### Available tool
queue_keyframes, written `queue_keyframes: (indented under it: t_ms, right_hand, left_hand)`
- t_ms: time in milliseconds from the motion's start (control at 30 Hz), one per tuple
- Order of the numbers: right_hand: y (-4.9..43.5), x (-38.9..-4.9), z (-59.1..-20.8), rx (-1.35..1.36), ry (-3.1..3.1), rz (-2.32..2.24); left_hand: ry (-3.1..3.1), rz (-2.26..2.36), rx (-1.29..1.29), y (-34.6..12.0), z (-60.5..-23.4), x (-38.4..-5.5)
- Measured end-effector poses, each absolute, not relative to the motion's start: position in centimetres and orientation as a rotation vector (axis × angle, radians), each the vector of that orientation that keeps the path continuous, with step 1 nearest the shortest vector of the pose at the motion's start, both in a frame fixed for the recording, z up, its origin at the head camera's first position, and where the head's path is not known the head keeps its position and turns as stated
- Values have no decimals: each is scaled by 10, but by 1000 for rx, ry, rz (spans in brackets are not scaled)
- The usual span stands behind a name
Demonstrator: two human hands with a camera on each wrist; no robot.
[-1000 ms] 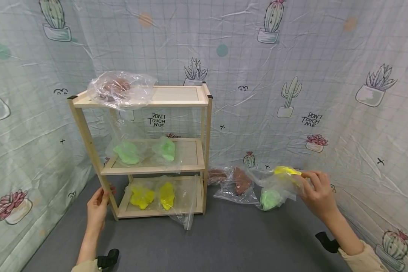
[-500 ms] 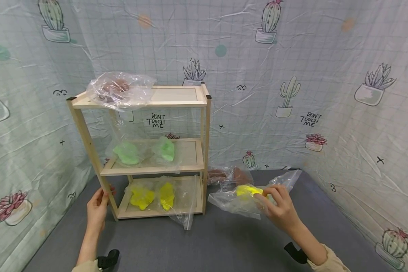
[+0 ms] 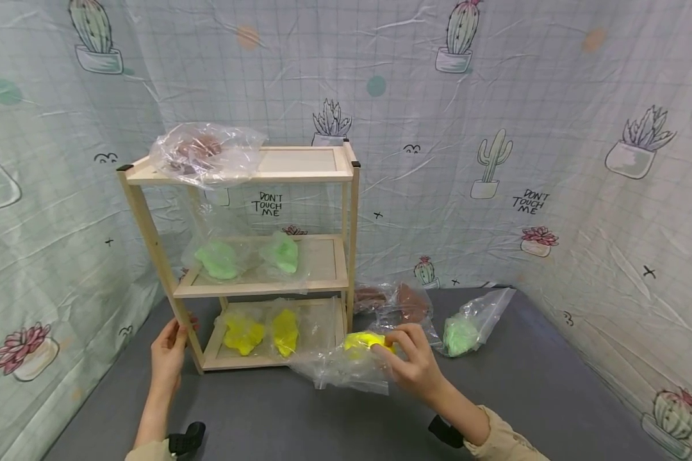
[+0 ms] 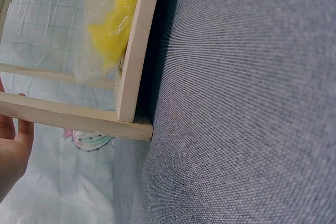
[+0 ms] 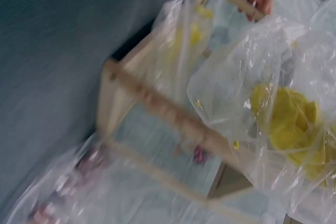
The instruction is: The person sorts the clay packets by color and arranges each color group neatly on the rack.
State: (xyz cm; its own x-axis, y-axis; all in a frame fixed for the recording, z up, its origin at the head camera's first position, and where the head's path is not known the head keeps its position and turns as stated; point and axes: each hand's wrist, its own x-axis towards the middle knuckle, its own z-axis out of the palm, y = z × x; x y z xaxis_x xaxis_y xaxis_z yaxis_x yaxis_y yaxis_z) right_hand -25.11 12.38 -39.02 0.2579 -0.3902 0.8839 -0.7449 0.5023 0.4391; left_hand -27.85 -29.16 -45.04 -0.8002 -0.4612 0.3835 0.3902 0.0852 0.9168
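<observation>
My left hand (image 3: 168, 352) grips the left front post of a three-tier wooden shelf (image 3: 300, 160), low down; the left wrist view shows the fingers (image 4: 23, 132) at the post (image 4: 63, 116). My right hand (image 3: 418, 368) pinches a clear plastic bag with a yellow lump (image 3: 360, 344) inside, held before the shelf's lower right corner. What the lump is I cannot tell. Two bagged yellow lumps, one left (image 3: 243, 334) and one right (image 3: 285, 333), lie on the bottom tier. The middle tier carries two bagged green lumps, one left (image 3: 218, 259) and one right (image 3: 285, 253).
On the top tier sits a bagged brown lump (image 3: 202, 150). Right of the shelf, bagged brown lumps (image 3: 412, 304) and a bagged green lump (image 3: 462, 333) lie on the dark grey table (image 3: 300, 422). A cactus-print curtain (image 3: 403, 211) surrounds the table.
My right hand has carried the bagged yellow lump leftward from the right side, past the green bag, to the shelf's lower right corner. My left hand has stayed on the post.
</observation>
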Motion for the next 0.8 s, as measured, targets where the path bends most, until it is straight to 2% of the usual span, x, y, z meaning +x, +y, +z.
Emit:
queue_keyframes:
  t_ms: [500,800]
  right_hand:
    - [44,-284,-395,1219,-1136,266]
    - [25,-303,-394,1214,-1083,8]
  left_hand:
    - [-1746,-1785,72,-293,-450,-280]
    - [-1736,-1800,58,-293,-451,-279]
